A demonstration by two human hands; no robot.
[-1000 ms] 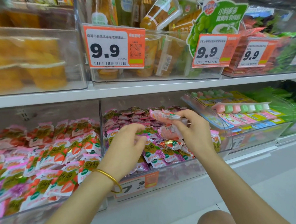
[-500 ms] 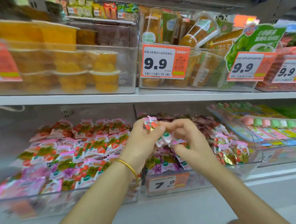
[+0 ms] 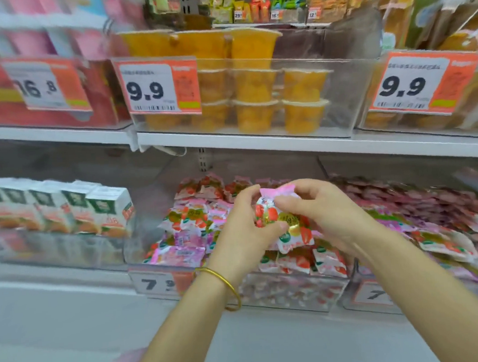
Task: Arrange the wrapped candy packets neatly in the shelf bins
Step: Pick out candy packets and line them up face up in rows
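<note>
Having been shifted leftward over the strawberry-candy bin, one candy packet is now clamped by fingers of left hand and right hand.

packets in bin, cartons left, cups above

A: What sits on the upper shelf?
B: See-through bins of orange fruit cups.
A: And the lower shelf?
B: A clear bin heaped with wrapped candy packets; white cartons stand to its left.
</note>
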